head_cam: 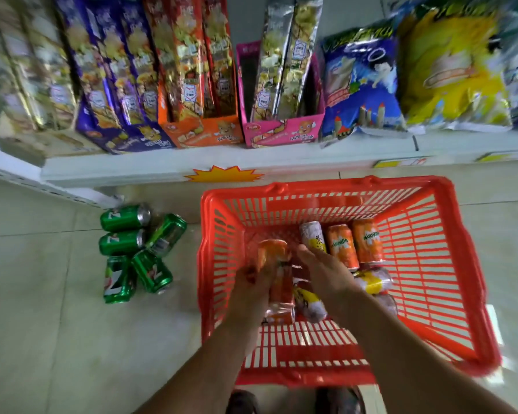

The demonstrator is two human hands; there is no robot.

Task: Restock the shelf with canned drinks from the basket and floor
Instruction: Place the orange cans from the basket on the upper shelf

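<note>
While the left hand (251, 282) is gripping an orange can (274, 264) inside the red basket (449, 264), the right hand (326, 270) is hovering open just beside it; motion blur is obscuring the fingers.

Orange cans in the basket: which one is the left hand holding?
The orange can at the basket's left, gripped by the left hand. The two Mirinda cans lie untouched side by side beyond the right hand.

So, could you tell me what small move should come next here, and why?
Probably lift the orange can out of the basket toward the shelf: the left hand seems to grip it already, and the right hand hovers open beside it.
</note>
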